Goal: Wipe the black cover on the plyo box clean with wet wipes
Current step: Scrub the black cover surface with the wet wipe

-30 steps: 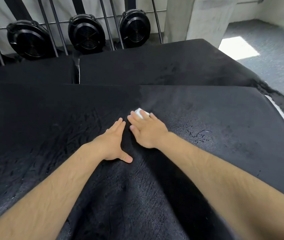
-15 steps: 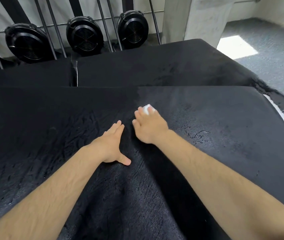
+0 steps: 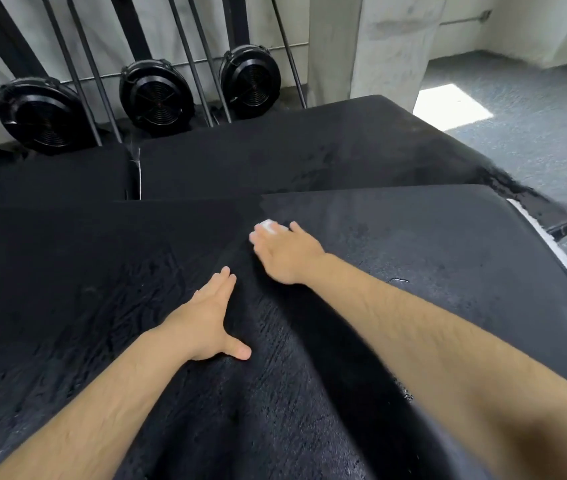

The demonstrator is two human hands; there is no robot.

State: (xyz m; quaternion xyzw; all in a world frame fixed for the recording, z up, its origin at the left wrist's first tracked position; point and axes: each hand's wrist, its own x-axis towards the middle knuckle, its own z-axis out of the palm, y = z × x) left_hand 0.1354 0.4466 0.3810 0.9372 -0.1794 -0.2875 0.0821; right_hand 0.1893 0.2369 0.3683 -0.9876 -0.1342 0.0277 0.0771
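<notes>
The black cover [image 3: 448,258] of the plyo box fills most of the head view, with damp streaks across it. My right hand [image 3: 287,252] presses a white wet wipe [image 3: 270,226] flat onto the cover near its far edge; only the wipe's far end shows beyond my fingertips. My left hand [image 3: 207,322] lies flat on the cover closer to me, fingers straight and thumb spread out to the right.
A second black-covered box [image 3: 309,150] stands just behind, with another at the back left. Three black round fans [image 3: 157,95] sit behind slanted metal bars. A concrete pillar [image 3: 372,43] rises at the back right. Grey floor lies to the right.
My right hand has slid the wipe away from me toward the cover's far edge. My left hand has stayed planted in place.
</notes>
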